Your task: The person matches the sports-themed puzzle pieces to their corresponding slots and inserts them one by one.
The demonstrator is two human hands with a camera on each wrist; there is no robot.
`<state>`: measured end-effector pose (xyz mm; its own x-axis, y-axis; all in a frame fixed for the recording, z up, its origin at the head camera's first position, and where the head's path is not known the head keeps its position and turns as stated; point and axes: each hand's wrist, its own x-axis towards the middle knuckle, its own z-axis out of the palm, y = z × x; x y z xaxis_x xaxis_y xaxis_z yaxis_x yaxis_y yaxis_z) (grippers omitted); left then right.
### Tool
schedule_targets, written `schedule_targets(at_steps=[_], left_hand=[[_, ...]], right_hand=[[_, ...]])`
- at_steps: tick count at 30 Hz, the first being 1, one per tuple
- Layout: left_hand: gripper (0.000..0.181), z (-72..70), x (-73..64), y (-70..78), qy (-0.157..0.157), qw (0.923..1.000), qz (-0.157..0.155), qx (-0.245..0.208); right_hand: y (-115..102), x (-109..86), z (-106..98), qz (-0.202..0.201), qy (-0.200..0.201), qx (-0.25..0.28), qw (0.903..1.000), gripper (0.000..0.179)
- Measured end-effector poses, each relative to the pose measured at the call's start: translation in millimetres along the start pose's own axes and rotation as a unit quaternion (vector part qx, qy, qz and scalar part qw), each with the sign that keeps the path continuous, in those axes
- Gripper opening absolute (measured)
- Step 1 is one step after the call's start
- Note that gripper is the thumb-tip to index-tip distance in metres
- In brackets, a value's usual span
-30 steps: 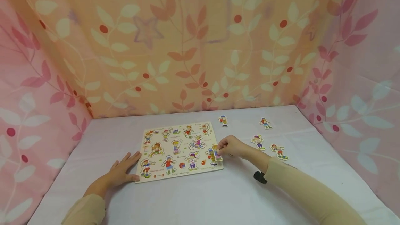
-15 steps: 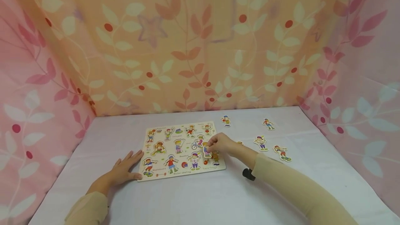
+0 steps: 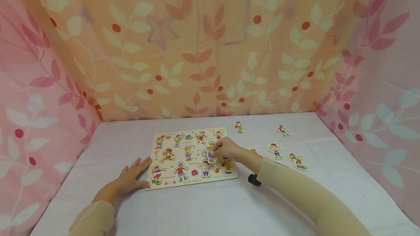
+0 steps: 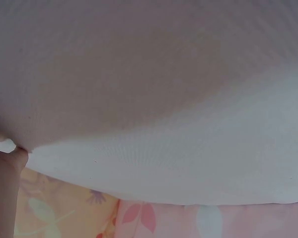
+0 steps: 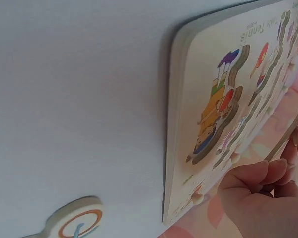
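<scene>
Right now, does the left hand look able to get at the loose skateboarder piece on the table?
Probably not easily: the left hand rests at the puzzle board's left edge, while the skateboarder piece lies beyond its right side, with the right arm across the way.

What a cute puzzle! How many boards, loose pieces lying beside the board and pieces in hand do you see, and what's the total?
Puzzle board: 1
Loose pieces beside it, one partly hidden: 5
Held piece, in the right hand: 1
Total in view: 7
</scene>
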<state>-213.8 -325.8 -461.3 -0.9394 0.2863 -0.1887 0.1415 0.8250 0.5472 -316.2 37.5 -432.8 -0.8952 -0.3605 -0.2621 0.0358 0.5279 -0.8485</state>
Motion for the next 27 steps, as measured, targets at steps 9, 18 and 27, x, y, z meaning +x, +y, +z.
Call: schedule_targets(at_steps=[9,18,27], left_hand=[[0.100,0.6,-0.9,1.4,0.002,1.0000,-0.001,-0.001],[0.099,0.8,-1.1,0.0,0.006,1.0000,0.005,0.003],[0.100,0.4,-1.0,0.2,0.009,0.9999,0.006,0.003]], right_hand=[[-7.2,9.6,8.5,0.013,-0.003,0.019,0.9997,0.007],[-14.7,20.4,22.6,0.011,-0.004,0.011,0.9999,0.008],[-22.4,30.6,38.4,-0.003,0.000,0.008,1.0000,0.011]])
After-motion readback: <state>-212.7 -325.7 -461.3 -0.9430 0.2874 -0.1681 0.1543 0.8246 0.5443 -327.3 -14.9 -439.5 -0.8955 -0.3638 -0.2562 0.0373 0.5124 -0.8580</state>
